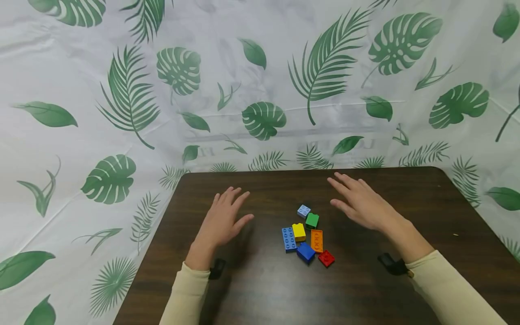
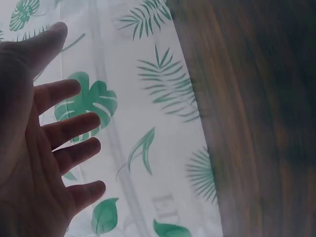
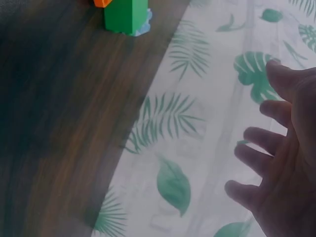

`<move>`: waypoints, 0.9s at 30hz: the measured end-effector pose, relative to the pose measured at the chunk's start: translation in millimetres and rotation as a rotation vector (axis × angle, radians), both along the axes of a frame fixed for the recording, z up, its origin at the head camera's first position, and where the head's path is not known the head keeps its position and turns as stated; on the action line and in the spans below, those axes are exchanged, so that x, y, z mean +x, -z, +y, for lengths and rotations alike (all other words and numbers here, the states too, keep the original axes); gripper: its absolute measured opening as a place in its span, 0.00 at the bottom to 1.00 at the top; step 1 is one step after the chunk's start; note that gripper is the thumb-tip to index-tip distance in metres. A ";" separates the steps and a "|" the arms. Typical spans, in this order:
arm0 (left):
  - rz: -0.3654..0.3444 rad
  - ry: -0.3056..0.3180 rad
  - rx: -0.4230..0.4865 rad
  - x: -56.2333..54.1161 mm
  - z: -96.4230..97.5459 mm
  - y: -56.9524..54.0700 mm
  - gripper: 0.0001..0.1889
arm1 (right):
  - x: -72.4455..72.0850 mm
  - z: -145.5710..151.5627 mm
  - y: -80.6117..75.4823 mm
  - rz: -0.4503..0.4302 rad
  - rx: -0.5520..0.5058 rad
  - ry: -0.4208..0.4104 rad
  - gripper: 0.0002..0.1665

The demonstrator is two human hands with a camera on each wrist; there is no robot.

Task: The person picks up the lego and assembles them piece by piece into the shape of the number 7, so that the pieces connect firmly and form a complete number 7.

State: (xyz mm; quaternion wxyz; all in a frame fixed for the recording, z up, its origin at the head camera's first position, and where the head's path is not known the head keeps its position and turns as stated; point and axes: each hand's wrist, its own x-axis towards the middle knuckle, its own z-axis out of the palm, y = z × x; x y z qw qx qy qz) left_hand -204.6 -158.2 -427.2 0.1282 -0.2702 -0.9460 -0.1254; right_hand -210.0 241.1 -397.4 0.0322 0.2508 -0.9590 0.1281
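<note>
Several toy building bricks lie loosely grouped mid-table in the head view. A light blue brick [image 1: 303, 211] is farthest back, beside a green brick [image 1: 312, 220]. Nearer sit a yellow brick [image 1: 299, 232], a long blue brick [image 1: 289, 239] with its studs up and an orange brick [image 1: 317, 241]. Closest are a dark blue brick [image 1: 306, 253] and a flat red brick [image 1: 326, 258]. Left of the group, my left hand [image 1: 224, 220] hovers with fingers spread, holding nothing. My right hand [image 1: 363, 203] does likewise on the right, its thumb toward the green brick [image 3: 126, 17].
The dark wood table [image 1: 260, 289] has rounded back corners. A white cloth [image 1: 227, 149] printed with green leaves hangs behind it and along its left side. Black bands [image 1: 392, 264] sit on both wrists, below light yellow sleeves.
</note>
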 end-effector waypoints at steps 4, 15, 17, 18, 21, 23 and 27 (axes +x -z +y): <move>0.003 -0.007 0.020 7.2 15.0 8.5 0.29 | 2.2 0.9 7.6 -0.041 0.008 0.019 0.41; -0.174 -0.027 -0.008 54.1 104.0 47.4 0.16 | -5.2 -21.3 61.3 -0.267 -0.036 0.046 0.32; -0.187 -0.040 -0.065 61.8 118.0 54.4 0.19 | -6.4 -25.4 70.8 -0.293 -0.059 0.059 0.32; -0.191 -0.052 -0.089 65.1 123.7 57.5 0.21 | -7.3 -27.3 75.2 -0.302 -0.074 0.067 0.33; -0.232 -0.091 -0.111 71.5 136.3 64.5 0.26 | -9.8 -32.6 86.2 -0.319 -0.120 0.081 0.34; -0.257 -0.110 -0.109 72.8 142.2 67.7 0.28 | -11.7 -35.6 91.8 -0.321 -0.135 0.098 0.35; -0.275 -0.125 -0.100 71.8 150.7 73.2 0.30 | -16.3 -40.3 98.5 -0.325 -0.124 0.140 0.36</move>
